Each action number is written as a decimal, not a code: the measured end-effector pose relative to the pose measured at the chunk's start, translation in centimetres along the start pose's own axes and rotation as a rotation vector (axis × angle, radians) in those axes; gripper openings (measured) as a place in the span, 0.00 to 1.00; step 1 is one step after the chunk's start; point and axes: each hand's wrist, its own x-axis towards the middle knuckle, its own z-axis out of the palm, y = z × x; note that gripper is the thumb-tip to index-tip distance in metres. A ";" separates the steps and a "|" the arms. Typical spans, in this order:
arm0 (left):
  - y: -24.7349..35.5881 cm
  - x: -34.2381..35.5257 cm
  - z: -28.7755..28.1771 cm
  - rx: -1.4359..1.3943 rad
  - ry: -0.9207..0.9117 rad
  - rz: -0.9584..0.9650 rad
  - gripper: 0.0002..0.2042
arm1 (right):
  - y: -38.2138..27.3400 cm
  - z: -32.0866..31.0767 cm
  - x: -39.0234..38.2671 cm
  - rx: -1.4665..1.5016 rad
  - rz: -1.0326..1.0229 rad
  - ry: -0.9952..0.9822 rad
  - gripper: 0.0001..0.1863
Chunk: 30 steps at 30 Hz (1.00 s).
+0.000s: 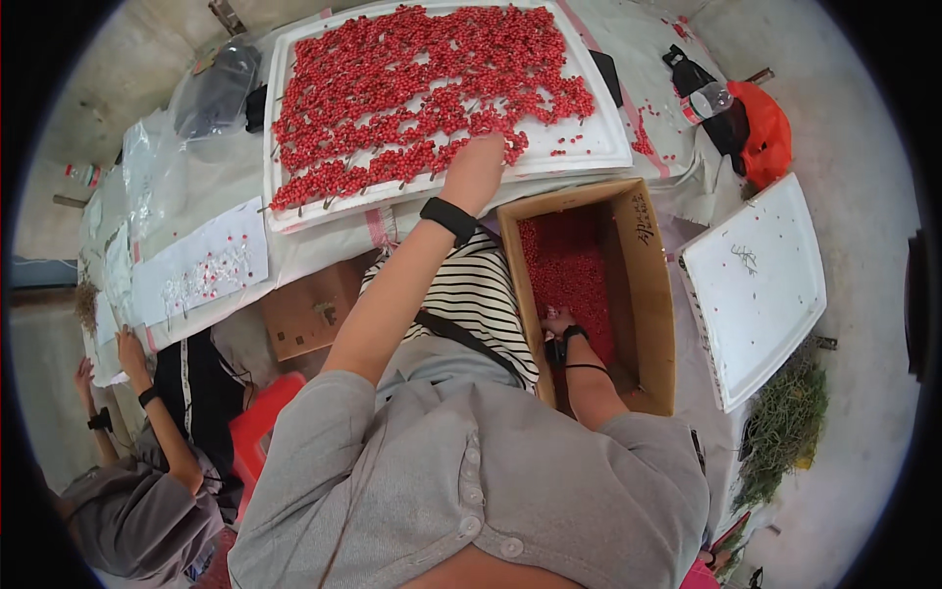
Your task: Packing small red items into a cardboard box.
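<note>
A white foam tray (599, 147) carries rows of red berry sprigs (422, 79), their dark stems showing along the left side. My left hand (475, 175) rests at the near edge of the rows, fingers curled in at a small cluster of berries; the fingertips are partly hidden. Below the tray stands an open cardboard box (643, 285) with many loose red berries (564, 265) inside. Down in this box is my right hand (559, 322), low by its left wall, with the fingers bent together. What it holds, if anything, is too small to make out.
A white foam lid (756, 285) with stem bits leans at the right, above green stems (785, 432). A red bag (760, 133) and a plastic bottle (708, 101) lie far right. At left, a co-worker's hands (130, 358) are near a white sheet (201, 265) with scattered berries.
</note>
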 end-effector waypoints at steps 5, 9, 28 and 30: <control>-0.1 0.3 0.8 0.076 -0.025 -0.093 0.05 | 1.0 0.3 1.5 -0.074 -0.081 0.117 0.42; -0.1 0.2 1.0 0.124 -0.047 -0.188 0.05 | 1.6 0.7 2.6 -0.087 -0.087 0.156 0.42; 7.5 -10.9 -1.7 -0.363 -0.552 0.256 0.17 | -0.5 1.8 9.7 -0.599 -0.811 0.097 0.25; 3.4 -10.6 -5.0 -0.609 -0.616 0.195 0.16 | -0.2 1.5 7.6 -0.441 -0.628 0.024 0.24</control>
